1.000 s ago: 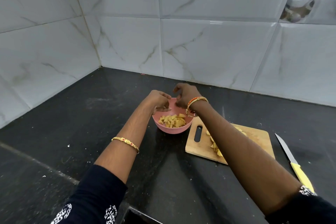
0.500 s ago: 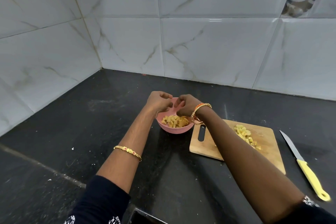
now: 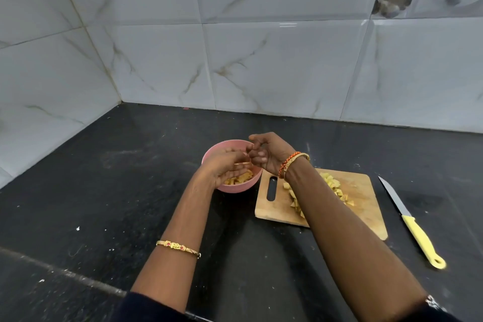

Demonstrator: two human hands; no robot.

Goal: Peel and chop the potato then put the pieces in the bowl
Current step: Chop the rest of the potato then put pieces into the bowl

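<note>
Black stone counter (image 3: 109, 191), white marble-veined wall tiles (image 3: 274, 65), pale specks scattered on the counter

In mid-frame we find the round pink plastic bowl (image 3: 230, 185) on the black stone tabletop (image 3: 125, 191), chopped potato pieces (image 3: 239, 180) inside it. Just right of the bowl lies the rectangular wooden chopping board (image 3: 366, 198), carrying more pale potato chunks (image 3: 333, 185). Further right, apart from the board, the yellow-handled steel knife (image 3: 411, 222) lies on the tabletop.

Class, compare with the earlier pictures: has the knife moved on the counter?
No. The knife lies just right of the cutting board, as before; only the camera shifted.
</note>
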